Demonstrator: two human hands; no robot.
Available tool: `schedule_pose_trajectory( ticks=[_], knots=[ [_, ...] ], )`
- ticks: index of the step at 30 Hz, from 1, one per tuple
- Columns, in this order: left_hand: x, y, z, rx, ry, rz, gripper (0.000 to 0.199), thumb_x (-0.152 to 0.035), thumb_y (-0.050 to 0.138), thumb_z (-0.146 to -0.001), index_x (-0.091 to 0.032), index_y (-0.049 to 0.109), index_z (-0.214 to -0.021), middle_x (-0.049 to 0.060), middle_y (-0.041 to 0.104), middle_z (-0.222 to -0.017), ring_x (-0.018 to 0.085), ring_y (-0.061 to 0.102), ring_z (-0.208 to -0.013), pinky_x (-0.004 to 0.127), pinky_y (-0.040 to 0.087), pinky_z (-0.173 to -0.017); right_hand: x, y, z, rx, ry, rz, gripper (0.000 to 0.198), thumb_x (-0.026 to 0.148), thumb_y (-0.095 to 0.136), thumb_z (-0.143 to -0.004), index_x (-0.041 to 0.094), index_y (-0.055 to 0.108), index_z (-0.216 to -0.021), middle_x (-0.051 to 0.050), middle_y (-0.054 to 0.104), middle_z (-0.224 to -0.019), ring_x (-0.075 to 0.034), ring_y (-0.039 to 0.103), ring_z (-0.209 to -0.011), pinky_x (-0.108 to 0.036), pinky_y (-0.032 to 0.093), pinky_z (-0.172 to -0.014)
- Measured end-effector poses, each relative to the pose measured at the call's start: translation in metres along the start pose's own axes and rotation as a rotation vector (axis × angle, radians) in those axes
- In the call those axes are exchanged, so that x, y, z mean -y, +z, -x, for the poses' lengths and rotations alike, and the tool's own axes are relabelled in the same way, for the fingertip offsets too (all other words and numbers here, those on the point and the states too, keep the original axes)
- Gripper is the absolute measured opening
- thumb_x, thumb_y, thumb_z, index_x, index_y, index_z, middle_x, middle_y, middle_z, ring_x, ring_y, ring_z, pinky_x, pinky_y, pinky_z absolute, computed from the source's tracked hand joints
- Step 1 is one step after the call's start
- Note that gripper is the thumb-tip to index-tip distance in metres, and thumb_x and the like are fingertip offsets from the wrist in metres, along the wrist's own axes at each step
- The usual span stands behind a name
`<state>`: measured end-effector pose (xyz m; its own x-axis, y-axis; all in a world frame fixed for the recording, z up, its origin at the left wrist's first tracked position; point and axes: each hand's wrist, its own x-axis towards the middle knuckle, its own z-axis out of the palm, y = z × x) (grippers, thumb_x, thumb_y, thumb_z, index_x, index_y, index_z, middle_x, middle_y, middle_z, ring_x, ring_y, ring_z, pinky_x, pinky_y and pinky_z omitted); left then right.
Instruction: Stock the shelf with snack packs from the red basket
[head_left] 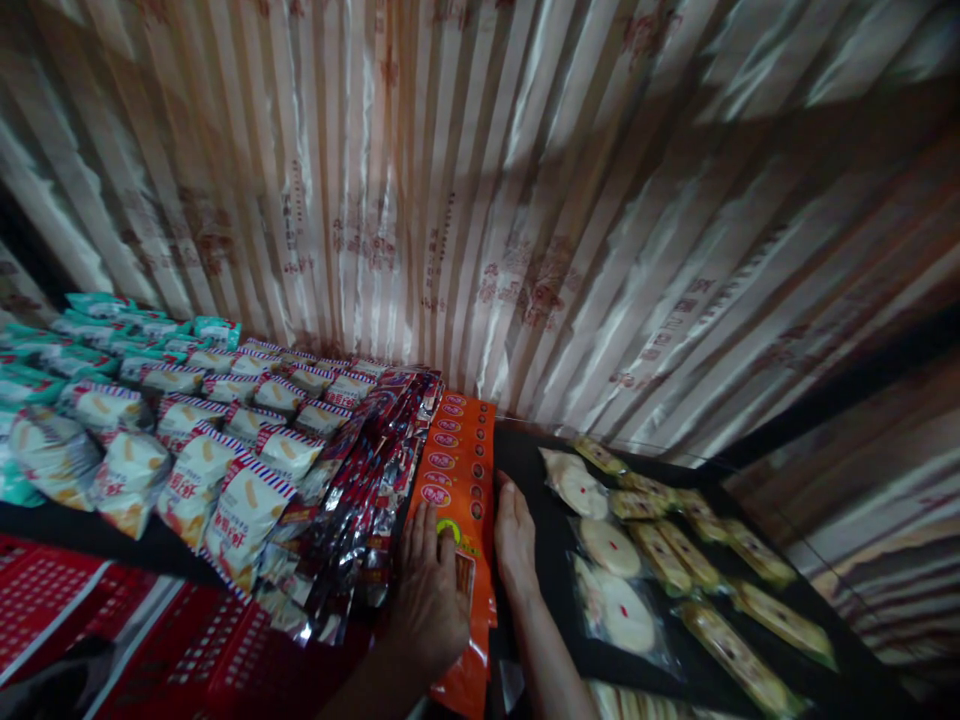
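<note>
A column of overlapping orange snack packets (463,440) lies on the black shelf, running away from me toward the striped curtain. My left hand (433,580) rests flat on the nearer packets with its fingers stretched out. Along their right edge stands my right hand (516,535), held on its side with the fingers extended, touching or very close to the packets. Neither hand grips anything. Left of the orange column, dark red and silver shiny packets (375,470) stand tightly packed.
White snack bags with striped tops (244,515) and teal bags (97,330) fill the left side. A red plastic basket (180,640) sits at front left. To the right lie round white wrapped cakes (611,548) and long yellowish packets (739,655). A printed striped curtain (450,200) hangs behind.
</note>
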<state>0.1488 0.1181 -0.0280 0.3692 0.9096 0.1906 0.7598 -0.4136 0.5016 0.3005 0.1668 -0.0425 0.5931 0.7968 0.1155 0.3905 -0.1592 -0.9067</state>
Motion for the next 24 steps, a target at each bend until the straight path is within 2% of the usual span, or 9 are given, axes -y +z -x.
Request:
schedule_pose_trajectory(
  ticks=[4,7,11,15,20,24],
  knots=[
    [-0.001,0.001,0.001,-0.007,0.005,0.008,0.052,-0.031,0.041,-0.086,-0.008,0.044,-0.132,0.017,0.035,-0.143,0.030,0.027,-0.134,0.046,0.028,-0.108,-0.009,-0.002,-0.007,-0.055,0.092,-0.255,0.068,0.060,0.028,-0.084,0.009,0.051,-0.123,-0.017,0.054,-0.128,-0.024,0.055,-0.113,-0.039,0.043,-0.096],
    [0.001,0.003,0.006,-0.040,0.040,-0.017,0.048,-0.031,0.037,-0.089,-0.009,0.046,-0.131,0.017,0.038,-0.141,0.029,0.029,-0.133,0.046,0.028,-0.108,-0.008,-0.004,-0.008,-0.098,0.124,-0.400,0.068,0.058,0.031,-0.083,0.006,0.051,-0.121,-0.019,0.053,-0.128,-0.024,0.056,-0.112,-0.039,0.045,-0.094],
    [0.001,0.008,0.021,-0.136,0.105,-0.078,0.043,-0.027,0.035,-0.090,-0.010,0.049,-0.127,0.015,0.039,-0.140,0.028,0.026,-0.134,0.046,0.029,-0.108,-0.005,-0.005,-0.008,-0.093,0.104,-0.433,0.067,0.057,0.026,-0.085,0.007,0.049,-0.123,-0.019,0.054,-0.128,-0.025,0.056,-0.113,-0.040,0.047,-0.092],
    [-0.005,0.014,0.042,-0.185,0.116,-0.166,0.046,-0.028,0.039,-0.089,-0.014,0.043,-0.132,0.013,0.034,-0.144,0.030,0.021,-0.136,0.047,0.030,-0.107,-0.007,-0.004,-0.008,-0.042,0.110,-0.450,0.069,0.059,0.023,-0.085,0.009,0.049,-0.124,-0.018,0.052,-0.130,-0.024,0.056,-0.113,-0.039,0.048,-0.093],
    [-0.017,0.021,0.052,-0.228,0.067,-0.267,0.052,-0.030,0.044,-0.086,-0.017,0.039,-0.136,0.012,0.035,-0.144,0.030,0.025,-0.134,0.049,0.031,-0.105,-0.003,-0.005,-0.003,-0.078,0.246,-0.665,0.061,0.059,0.040,-0.080,0.010,0.056,-0.113,-0.015,0.056,-0.125,-0.021,0.056,-0.113,-0.037,0.042,-0.099],
    [-0.022,0.025,0.051,-0.302,0.052,-0.285,0.051,-0.030,0.043,-0.087,-0.017,0.039,-0.136,0.014,0.036,-0.143,0.030,0.027,-0.134,0.048,0.032,-0.103,-0.001,-0.008,0.002,-0.025,0.297,-0.718,0.054,0.056,0.043,-0.079,0.011,0.059,-0.104,-0.015,0.058,-0.123,-0.021,0.058,-0.109,-0.036,0.044,-0.097]
  ],
)
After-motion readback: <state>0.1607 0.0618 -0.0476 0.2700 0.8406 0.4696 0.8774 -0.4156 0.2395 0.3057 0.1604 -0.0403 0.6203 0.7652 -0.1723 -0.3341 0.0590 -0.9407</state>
